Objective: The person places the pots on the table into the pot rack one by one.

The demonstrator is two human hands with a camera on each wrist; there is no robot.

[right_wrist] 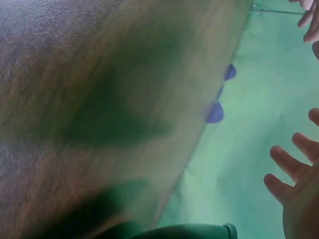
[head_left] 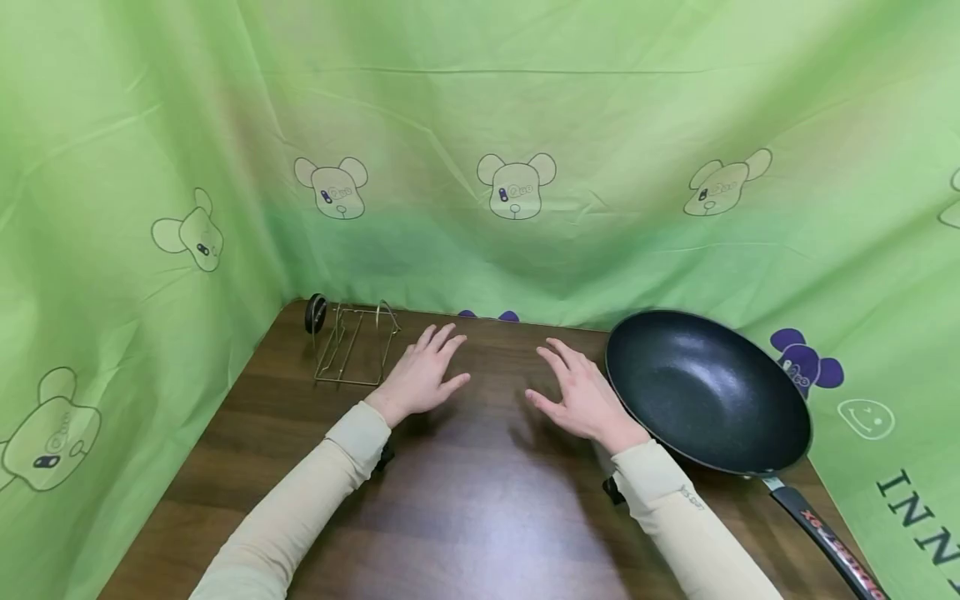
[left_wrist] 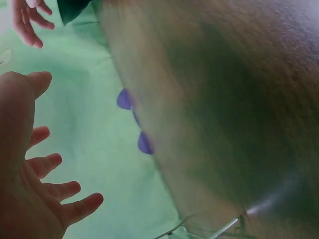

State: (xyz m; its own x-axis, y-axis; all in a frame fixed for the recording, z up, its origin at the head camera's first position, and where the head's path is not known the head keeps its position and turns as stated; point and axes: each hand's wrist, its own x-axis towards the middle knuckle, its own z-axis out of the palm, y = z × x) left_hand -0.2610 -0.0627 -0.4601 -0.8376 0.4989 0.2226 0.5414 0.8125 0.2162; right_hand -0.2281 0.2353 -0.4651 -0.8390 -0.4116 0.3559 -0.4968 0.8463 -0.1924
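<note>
My left hand (head_left: 422, 372) hovers above the table with its fingers spread and nothing held. Just left of it, near the back left corner, stands a gold wire rack (head_left: 348, 346) with a round black piece (head_left: 316, 314) at its side. On the other side my right hand (head_left: 583, 395) is also held in the air, fingers apart and holding nothing. Close to its right lies a black wok (head_left: 708, 392), its black handle (head_left: 828, 542) pointing to the front right. In the wrist views both hands (left_wrist: 37, 184) (right_wrist: 299, 174) show extended fingers.
The brown wooden table (head_left: 465, 517) reaches back to a green curtain (head_left: 525, 108) printed with bear faces. That curtain also hangs along the left and right sides. The wok covers the back right of the table, its handle reaching toward the right edge.
</note>
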